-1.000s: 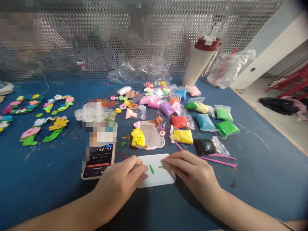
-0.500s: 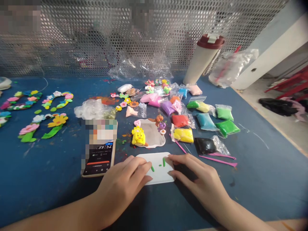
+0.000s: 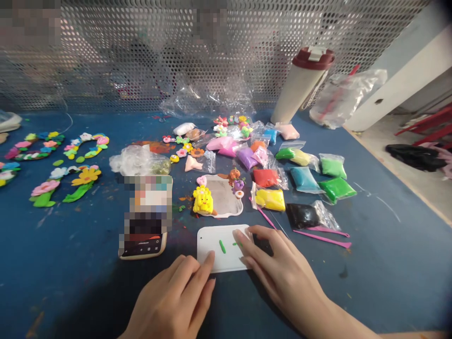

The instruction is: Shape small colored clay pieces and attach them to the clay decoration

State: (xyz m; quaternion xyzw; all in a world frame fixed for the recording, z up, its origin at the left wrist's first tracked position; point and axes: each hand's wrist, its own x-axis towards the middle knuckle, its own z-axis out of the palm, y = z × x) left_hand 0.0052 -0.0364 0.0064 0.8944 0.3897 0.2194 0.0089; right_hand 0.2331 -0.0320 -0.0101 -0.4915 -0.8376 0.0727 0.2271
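Observation:
A white rectangular board lies flat on the table in front of me. On it is a thin green clay strip, with smaller green bits partly under my right fingers. My left hand is open at the board's lower left, its index fingertip at the edge and its thumb apart. Spread over the board's right side, my right hand has one fingertip beside the green bits and another at the top edge. Beyond the board sits a scalloped frame with a yellow clay figure and small clay pieces on its rim.
A phone lies left of the board. Bags of coloured clay, including a black one, spread to the right, near pink tools. A tumbler stands at the back by a perforated metal panel. Clay-decorated rings lie left.
My left hand has drawn back toward me, uncovering the board's left side and the green strip. My right hand's fingers have shifted left over the green bits.

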